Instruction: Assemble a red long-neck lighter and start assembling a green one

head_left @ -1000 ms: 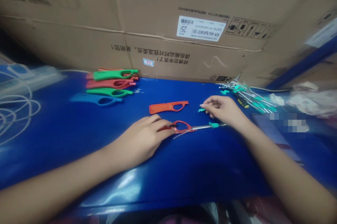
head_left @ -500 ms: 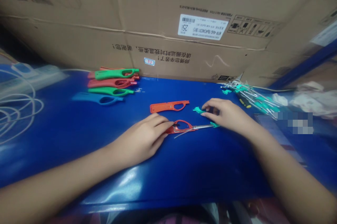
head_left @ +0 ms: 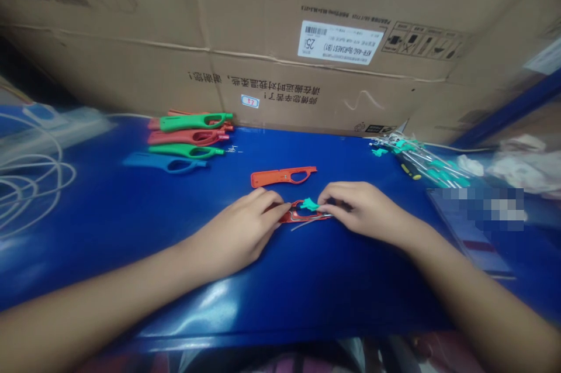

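My left hand (head_left: 249, 221) is closed on the back end of an orange-red lighter handle half (head_left: 289, 217), which lies on the blue table with its inner side up. Thin wire and a grey tube show in and beside it. In my right hand (head_left: 359, 206), thumb and forefinger pinch a small green plastic trigger piece (head_left: 309, 204) over the finger loop of that half. The metal rod at its front is mostly hidden by the right hand. Just behind lies the other orange handle half (head_left: 283, 176), untouched.
Green, red and blue lighter handles (head_left: 188, 138) are piled at the back left. Metal rods with green parts (head_left: 433, 159) and a yellow-black tool (head_left: 411, 171) lie at the back right. A big cardboard box (head_left: 245, 22) walls off the rear. White cable (head_left: 39, 186) coils at left.
My right hand has moved left and slightly toward me, bringing the green trigger piece from beside the metal rod to the finger loop. The left hand stays on the handle half.
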`<state>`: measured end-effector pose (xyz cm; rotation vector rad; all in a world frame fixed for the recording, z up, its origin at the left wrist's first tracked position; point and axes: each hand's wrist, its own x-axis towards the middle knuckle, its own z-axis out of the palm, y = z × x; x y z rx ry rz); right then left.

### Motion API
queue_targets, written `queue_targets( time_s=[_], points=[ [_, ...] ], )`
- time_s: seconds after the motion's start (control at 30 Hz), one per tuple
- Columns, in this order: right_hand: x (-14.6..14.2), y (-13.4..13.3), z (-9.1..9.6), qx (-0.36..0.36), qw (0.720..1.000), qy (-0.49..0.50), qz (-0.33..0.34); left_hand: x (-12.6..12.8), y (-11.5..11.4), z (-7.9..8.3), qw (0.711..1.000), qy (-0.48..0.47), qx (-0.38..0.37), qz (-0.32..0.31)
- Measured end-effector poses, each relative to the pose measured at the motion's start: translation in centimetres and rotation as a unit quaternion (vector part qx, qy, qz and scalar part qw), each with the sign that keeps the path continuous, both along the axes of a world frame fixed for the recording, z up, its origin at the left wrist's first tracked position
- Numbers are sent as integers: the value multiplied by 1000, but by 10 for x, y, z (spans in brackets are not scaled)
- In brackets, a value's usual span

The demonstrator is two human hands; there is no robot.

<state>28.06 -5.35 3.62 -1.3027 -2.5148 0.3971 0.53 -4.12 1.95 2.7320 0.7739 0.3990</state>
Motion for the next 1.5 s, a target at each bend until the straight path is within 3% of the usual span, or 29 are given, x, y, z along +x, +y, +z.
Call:
queue_targets(
  time_s=[0.2,0.63,0.8,1.13,1.5],
  points=[
    [-6,-4,-1,-33,999,3,38,1,-2,1,1000,-10,-26,3],
    [-12,-2,-7,-41,999,4,30,2,-3,1,998,-15,-67,0],
    [-16,-3,-7,-6,999,-18,44,3,-3,1,996,-24,-81,2],
    [-19,-9,-6,138,982,-74,102,4,1,1,988,-64,-139,19],
    [-19,-9,-8,130,985,-51,101,4,3,1,985,-75,-151,23]
  ],
)
